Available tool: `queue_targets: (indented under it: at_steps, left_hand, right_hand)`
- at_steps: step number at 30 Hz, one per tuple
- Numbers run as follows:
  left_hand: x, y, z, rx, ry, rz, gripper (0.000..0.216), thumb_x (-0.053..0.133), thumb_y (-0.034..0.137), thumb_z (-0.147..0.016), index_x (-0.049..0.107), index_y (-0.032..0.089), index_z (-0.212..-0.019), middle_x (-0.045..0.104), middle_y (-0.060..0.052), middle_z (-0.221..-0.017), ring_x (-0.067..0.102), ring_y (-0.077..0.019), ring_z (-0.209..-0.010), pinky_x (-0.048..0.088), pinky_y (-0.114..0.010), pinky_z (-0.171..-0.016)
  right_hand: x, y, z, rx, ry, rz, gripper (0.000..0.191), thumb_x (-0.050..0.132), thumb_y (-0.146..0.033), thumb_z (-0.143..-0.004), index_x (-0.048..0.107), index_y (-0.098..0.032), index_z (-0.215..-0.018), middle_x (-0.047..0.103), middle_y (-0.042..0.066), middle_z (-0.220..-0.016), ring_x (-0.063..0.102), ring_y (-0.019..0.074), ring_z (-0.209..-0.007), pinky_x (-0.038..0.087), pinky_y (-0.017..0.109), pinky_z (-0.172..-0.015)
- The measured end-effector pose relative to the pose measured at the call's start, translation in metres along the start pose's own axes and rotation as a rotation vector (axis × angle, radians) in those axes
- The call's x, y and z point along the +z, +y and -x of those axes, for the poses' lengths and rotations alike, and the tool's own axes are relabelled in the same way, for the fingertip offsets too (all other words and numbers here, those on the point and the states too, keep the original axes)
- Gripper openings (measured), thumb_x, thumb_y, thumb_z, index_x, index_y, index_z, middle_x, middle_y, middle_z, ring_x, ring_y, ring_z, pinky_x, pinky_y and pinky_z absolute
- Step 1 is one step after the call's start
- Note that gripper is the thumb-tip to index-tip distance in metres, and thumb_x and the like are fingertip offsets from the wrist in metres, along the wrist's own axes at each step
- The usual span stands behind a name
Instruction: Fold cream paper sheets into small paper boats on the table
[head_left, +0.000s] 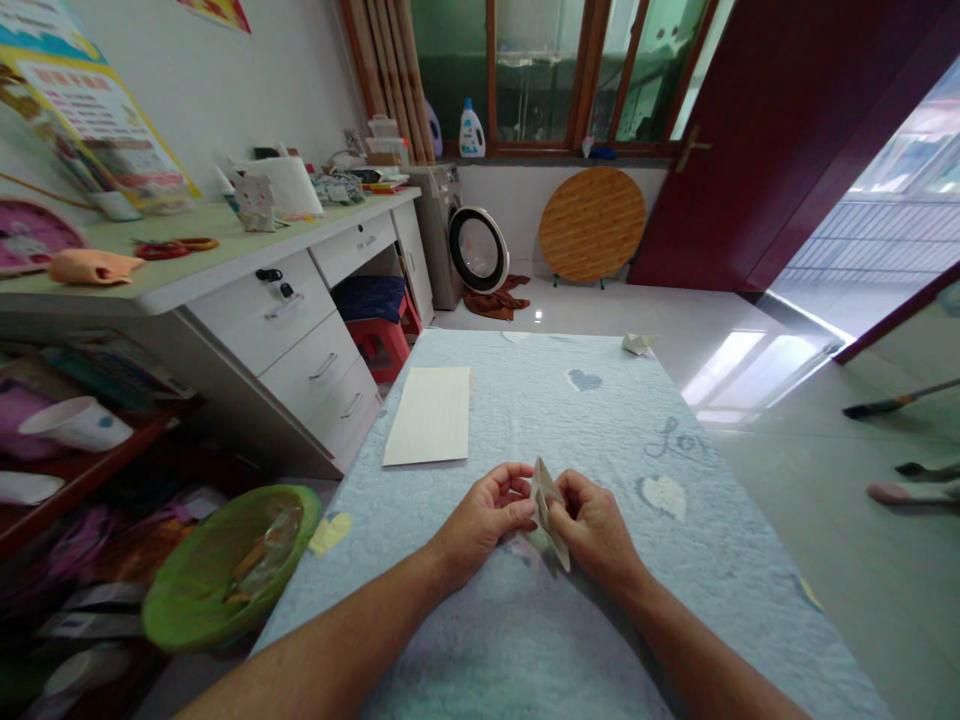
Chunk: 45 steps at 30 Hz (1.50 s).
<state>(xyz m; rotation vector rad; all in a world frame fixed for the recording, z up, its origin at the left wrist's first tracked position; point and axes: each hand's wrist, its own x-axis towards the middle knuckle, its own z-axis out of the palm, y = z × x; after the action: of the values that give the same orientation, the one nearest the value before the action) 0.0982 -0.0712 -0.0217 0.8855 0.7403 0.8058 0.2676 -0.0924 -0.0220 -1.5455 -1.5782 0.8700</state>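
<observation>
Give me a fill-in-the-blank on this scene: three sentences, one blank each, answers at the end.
The left hand and right hand pinch a folded paper above a pale blue quilt printed with ____.
A flat cream sheet of paper lies on the quilt to the ____ of the hands.
Beside the round wooden board stands a front-loading ____ with its door open.

Missing words: hearts; left; washing machine

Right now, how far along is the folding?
Done: a folded paper piece sits at the far edge of the blue quilt. In hand: another folded piece, pinched between left hand and right hand. Left: a flat cream sheet, lying unfolded.
</observation>
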Motion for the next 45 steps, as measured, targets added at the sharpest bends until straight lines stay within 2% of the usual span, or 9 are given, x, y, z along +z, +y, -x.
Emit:
queue_targets:
  at_steps: [7, 11, 16, 19, 22, 28, 33, 39, 45]
  left_hand:
    - [-0.003, -0.005, -0.003, -0.007, -0.061, 0.064, 0.049, 0.080, 0.026, -0.074, 0.058, 0.019, -0.117, 0.061, -0.002, -0.095, 0.061, -0.0127, -0.084, 0.043, -0.024, -0.077]
    - [-0.002, -0.005, -0.003, 0.002, -0.091, 0.109, 0.047, 0.079, 0.023, -0.074, 0.058, 0.019, -0.116, 0.063, -0.001, -0.090, 0.060, -0.0107, -0.078, 0.042, -0.022, -0.074]
    - [0.004, -0.002, -0.002, 0.035, -0.134, 0.072, 0.059, 0.085, 0.026, -0.067, 0.056, 0.019, -0.118, 0.065, -0.004, -0.097, 0.063, -0.0167, -0.089, 0.044, -0.028, -0.081]
    - [0.008, 0.000, 0.000, 0.043, -0.095, 0.007, 0.065, 0.087, 0.026, -0.063, 0.055, 0.020, -0.118, 0.064, -0.003, -0.096, 0.063, -0.0188, -0.092, 0.044, -0.030, -0.085]
    - [0.011, 0.001, 0.001, 0.025, -0.063, -0.015, 0.062, 0.085, 0.027, -0.065, 0.054, 0.019, -0.118, 0.065, -0.004, -0.097, 0.063, -0.0179, -0.090, 0.044, -0.029, -0.081]
    - [0.006, -0.004, -0.001, 0.010, -0.082, 0.084, 0.053, 0.078, 0.020, -0.067, 0.056, 0.019, -0.116, 0.065, -0.004, -0.099, 0.063, -0.0174, -0.088, 0.045, -0.027, -0.077]
    - [0.004, -0.004, -0.003, -0.021, -0.034, 0.129, 0.048, 0.066, 0.013, -0.064, 0.059, 0.018, -0.112, 0.065, -0.003, -0.090, 0.061, -0.0138, -0.074, 0.043, -0.024, -0.067]
    - [0.008, -0.006, -0.005, -0.001, 0.051, 0.119, 0.035, 0.060, 0.021, -0.071, 0.060, 0.017, -0.106, 0.063, -0.001, -0.087, 0.057, -0.0110, -0.066, 0.043, -0.022, -0.062]
    - [0.011, -0.006, -0.003, 0.002, 0.005, 0.023, 0.035, 0.067, 0.026, -0.075, 0.058, 0.019, -0.108, 0.062, -0.001, -0.088, 0.058, -0.0120, -0.069, 0.042, -0.024, -0.064]
  right_hand:
    - [0.000, -0.001, 0.001, -0.002, -0.014, -0.013, 0.017, 0.053, -0.029, -0.078, 0.046, -0.021, -0.065, 0.043, -0.006, -0.056, 0.040, 0.0101, -0.052, 0.029, 0.022, -0.049]
    - [0.000, 0.000, -0.001, -0.018, -0.011, -0.009, 0.019, 0.052, -0.030, -0.080, 0.045, -0.021, -0.065, 0.044, -0.005, -0.057, 0.041, 0.0104, -0.053, 0.030, 0.022, -0.050]
    - [0.002, 0.002, -0.002, -0.018, -0.001, 0.022, 0.014, 0.050, -0.026, -0.078, 0.048, -0.020, -0.066, 0.047, -0.005, -0.057, 0.043, 0.0108, -0.053, 0.030, 0.023, -0.051]
    - [0.002, 0.003, -0.001, -0.036, -0.002, 0.035, 0.010, 0.050, -0.024, -0.077, 0.048, -0.020, -0.067, 0.049, -0.005, -0.058, 0.045, 0.0109, -0.053, 0.031, 0.023, -0.052]
    - [0.001, 0.002, 0.000, -0.059, -0.035, -0.001, 0.005, 0.050, -0.022, -0.076, 0.050, -0.020, -0.072, 0.051, -0.005, -0.061, 0.046, 0.0111, -0.055, 0.032, 0.023, -0.053]
    - [-0.001, 0.001, -0.001, -0.043, -0.087, -0.048, 0.008, 0.048, -0.021, -0.078, 0.054, -0.019, -0.073, 0.053, -0.004, -0.063, 0.047, 0.0116, -0.058, 0.034, 0.023, -0.055]
    - [0.000, 0.002, -0.001, -0.016, -0.107, -0.094, 0.009, 0.049, -0.021, -0.078, 0.057, -0.018, -0.075, 0.053, -0.004, -0.063, 0.047, 0.0114, -0.057, 0.033, 0.023, -0.053]
    - [0.000, -0.002, 0.000, -0.014, -0.103, -0.069, 0.008, 0.049, -0.020, -0.076, 0.057, -0.018, -0.074, 0.053, -0.004, -0.061, 0.046, 0.0112, -0.055, 0.033, 0.023, -0.052]
    - [-0.001, -0.003, 0.000, -0.037, -0.117, -0.090, 0.009, 0.048, -0.020, -0.080, 0.051, -0.020, -0.072, 0.050, -0.005, -0.060, 0.045, 0.0109, -0.055, 0.033, 0.022, -0.052]
